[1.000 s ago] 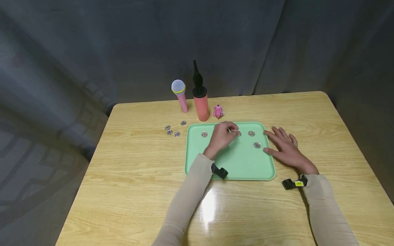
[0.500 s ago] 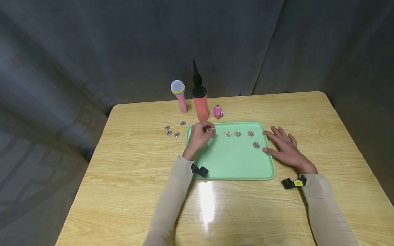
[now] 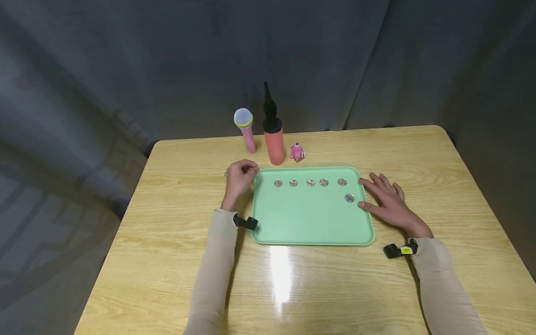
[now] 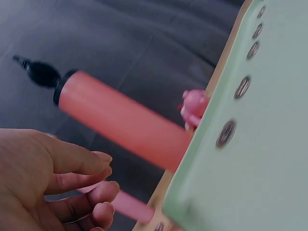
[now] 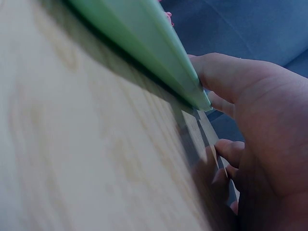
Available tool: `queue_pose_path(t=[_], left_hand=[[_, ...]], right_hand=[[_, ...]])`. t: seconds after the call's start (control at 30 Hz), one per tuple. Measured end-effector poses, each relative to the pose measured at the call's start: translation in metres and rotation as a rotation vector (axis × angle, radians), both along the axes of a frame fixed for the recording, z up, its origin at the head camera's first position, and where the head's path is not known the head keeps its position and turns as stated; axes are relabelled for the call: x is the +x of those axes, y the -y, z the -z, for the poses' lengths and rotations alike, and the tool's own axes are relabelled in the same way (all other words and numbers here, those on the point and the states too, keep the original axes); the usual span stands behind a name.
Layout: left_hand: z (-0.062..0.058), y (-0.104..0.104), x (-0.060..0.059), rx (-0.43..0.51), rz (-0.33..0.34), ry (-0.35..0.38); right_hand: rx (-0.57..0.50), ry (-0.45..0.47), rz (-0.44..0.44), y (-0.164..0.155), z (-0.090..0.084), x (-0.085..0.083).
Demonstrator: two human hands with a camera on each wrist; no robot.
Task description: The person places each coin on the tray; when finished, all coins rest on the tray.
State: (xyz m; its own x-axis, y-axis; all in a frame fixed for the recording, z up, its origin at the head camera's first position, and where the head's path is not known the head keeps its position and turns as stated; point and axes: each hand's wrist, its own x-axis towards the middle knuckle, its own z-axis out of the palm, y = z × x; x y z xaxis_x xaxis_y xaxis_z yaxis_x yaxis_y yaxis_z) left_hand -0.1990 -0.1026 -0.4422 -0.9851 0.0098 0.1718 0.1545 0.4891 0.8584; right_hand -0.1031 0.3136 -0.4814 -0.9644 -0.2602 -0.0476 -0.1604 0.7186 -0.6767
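The left hand (image 3: 239,179) has left the green tray (image 3: 311,223) and now hovers over the wooden worktop (image 3: 167,242) just off the tray's left rim, above the spot where loose coins lay a second ago. One second ago it was over the middle of the tray's coin row; half a second ago it was at the row's left end. Its fingers (image 4: 79,161) are loosely curled inward, and neither view shows whether they pinch anything. Only one loose coin (image 3: 226,173) peeks out by the knuckles; the others are hidden under the hand.

On the tray a row of five coins (image 3: 310,183) runs along the far side, with a sixth coin (image 3: 349,198) below the row's right end. A second ago the hand covered part of that row, so fewer coins showed.

The right hand (image 3: 387,202) has not moved: it lies flat with fingers spread and straight, resting on the worktop against the tray's right rim, thumb touching the edge.

Behind the tray stand a pink toy microphone (image 3: 244,129), a coral balloon pump with a black nozzle (image 3: 273,132) and a small pink figurine (image 3: 297,152), all unchanged.
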Motion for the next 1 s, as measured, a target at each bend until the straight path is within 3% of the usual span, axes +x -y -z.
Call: queue_pose_path(t=[0.13, 0.37, 1.0], left_hand=[[0.003, 0.010, -0.008, 0.025, -0.048, 0.026], [0.007, 0.025, -0.016, 0.052, -0.042, 0.117], [0.012, 0.028, -0.045, -0.323, 0.065, 0.230]], right_hand=[[-0.015, -0.006, -0.008, 0.000, 0.000, 0.001], [-0.017, -0.013, -0.008, 0.000, 0.001, 0.000], [-0.017, -0.027, -0.005, -0.002, 0.007, -0.001]])
